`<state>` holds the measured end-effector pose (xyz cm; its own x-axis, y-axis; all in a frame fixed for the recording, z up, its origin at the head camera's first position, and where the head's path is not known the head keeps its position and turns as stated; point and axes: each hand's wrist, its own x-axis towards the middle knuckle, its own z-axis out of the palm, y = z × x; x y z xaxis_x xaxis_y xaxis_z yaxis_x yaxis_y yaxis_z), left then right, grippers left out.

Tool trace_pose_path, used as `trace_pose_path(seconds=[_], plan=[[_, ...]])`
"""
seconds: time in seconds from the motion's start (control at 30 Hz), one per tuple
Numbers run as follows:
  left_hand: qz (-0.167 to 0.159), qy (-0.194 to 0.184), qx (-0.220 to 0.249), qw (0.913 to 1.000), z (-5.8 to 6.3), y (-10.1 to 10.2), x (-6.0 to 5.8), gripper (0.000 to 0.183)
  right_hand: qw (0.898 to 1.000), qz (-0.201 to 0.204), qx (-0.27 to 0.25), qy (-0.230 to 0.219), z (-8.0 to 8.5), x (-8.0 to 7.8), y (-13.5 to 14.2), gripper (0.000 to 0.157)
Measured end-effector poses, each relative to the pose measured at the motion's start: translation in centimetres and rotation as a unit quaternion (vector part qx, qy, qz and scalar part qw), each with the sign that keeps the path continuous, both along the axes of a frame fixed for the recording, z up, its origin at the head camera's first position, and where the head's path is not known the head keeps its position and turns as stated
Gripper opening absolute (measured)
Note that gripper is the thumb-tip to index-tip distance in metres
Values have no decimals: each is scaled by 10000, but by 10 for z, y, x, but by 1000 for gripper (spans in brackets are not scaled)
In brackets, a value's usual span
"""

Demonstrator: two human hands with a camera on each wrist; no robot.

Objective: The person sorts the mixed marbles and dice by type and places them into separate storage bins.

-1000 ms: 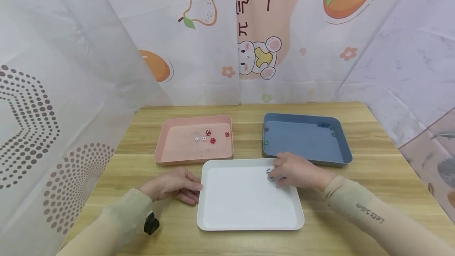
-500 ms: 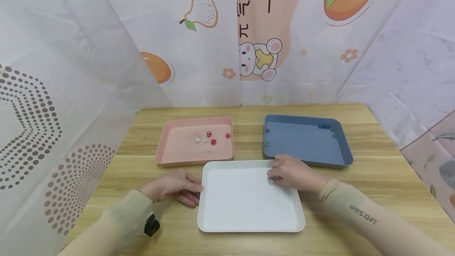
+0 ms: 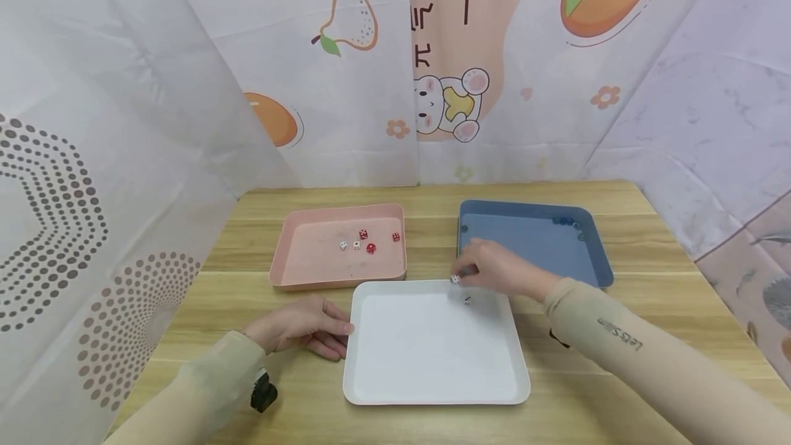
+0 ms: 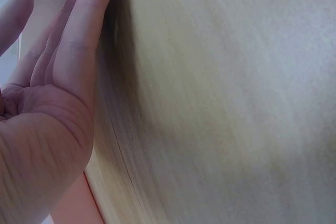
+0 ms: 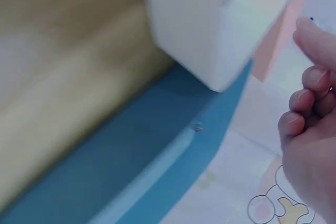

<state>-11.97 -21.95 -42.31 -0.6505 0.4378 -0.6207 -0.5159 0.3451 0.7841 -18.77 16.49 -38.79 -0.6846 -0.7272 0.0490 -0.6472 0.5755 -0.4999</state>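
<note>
My right hand (image 3: 497,268) is over the far right rim of the white tray (image 3: 432,397), pinching a small white die (image 3: 455,279) between thumb and fingertips. A second white die (image 3: 467,301) lies in that tray, just below the hand. In the right wrist view, the right hand (image 5: 315,108) has its fingers bent, with a speck of the die at the thumb tip. My left hand (image 3: 309,327) rests at the tray's left edge, thumb at the rim. Its fingers (image 4: 79,45) look fairly straight in the left wrist view.
Behind to the left stands a pink tray (image 3: 315,270) holding several white and red dice. A blue tray (image 3: 525,229) at the back right has several small dark glassy pieces (image 3: 565,221) in its corner. A printed curtain (image 3: 346,122) hangs behind the wooden table (image 3: 649,259).
My right hand has lifted and shifted leftward and away to the far rim with one white die, while the other die stays in the white tray. The left hand has stayed put.
</note>
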Motion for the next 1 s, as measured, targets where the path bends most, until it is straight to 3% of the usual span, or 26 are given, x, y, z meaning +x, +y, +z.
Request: trace_pose_path(seconds=[0.23,0.37,0.67,0.87,1.0], plan=[[-6,-62,40,10000,-2,-1,1,31,9968,-509,361,-502,27,-32,-38,15],[-4,-80,28,10000,-3,-2,0,31,9915,-858,581,-788,32,-51,-61,16],[1,-98,-4,10000,-3,-2,-2,34,9813,-1497,263,-1178,18,-86,-106,15],[-12,-102,32,9999,-3,-1,-2,34,9724,-1737,-138,-1551,7,-95,-126,14],[4,-100,24,9999,-3,-2,-2,33,9718,-1807,-106,-1513,-1,-98,-136,11]])
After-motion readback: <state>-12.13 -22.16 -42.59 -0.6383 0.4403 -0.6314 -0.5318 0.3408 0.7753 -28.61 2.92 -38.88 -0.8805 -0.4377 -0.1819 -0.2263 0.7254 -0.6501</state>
